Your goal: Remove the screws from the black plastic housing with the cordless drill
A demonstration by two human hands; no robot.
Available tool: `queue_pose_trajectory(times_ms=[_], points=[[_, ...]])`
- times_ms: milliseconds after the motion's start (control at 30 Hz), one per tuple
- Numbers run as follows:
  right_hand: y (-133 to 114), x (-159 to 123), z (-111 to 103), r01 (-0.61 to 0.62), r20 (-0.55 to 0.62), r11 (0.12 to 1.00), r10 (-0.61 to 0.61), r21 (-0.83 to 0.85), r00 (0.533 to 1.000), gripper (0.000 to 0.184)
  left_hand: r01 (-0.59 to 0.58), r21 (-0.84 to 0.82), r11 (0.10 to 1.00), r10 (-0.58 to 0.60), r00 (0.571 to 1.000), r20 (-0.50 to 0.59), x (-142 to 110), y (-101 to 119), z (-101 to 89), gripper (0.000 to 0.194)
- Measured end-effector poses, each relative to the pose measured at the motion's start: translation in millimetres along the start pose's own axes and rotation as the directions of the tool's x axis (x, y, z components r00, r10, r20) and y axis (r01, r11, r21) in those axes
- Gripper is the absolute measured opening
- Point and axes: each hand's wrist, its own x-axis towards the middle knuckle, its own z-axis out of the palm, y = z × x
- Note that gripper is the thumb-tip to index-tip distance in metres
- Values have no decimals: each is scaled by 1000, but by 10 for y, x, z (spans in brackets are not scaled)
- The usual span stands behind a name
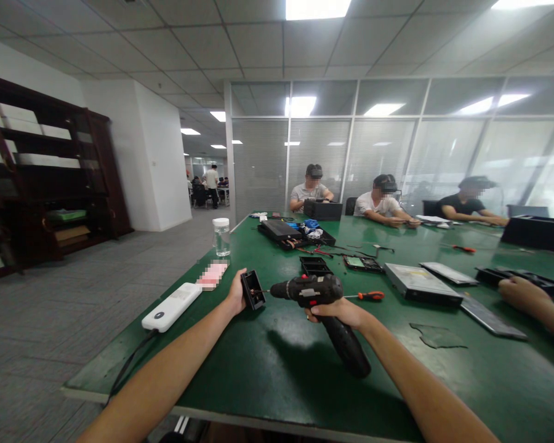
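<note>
Hands (236,294) outstretched, right (339,312) gripping drill (314,291), left (236,294) box (253,290)

Around mid-view, a cabinet (106,166) stands at nine o'clock; nearer, also at nine, a bottle (222,238) sits on the bench (512,381). A white device (172,306) with a cable (130,361) lies at eight, a ragged sheet (436,336) at four. A ceiling light (317,8) shines just past twelve.
</note>
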Motion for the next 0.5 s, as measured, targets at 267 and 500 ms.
queue_pose_trajectory(times_ms=[267, 500], points=[[-22, 2, 18, 14, -8, 999, -13, 53, 1000, 24, -17, -8, 1000, 18, 999, 44, 32, -5, -29, 31], [-3, 11, 20, 6, -24, 998, -5, 59, 1000, 25, 15, -9, 1000, -15, 1000, -16, 3, 8, 4, 32]])
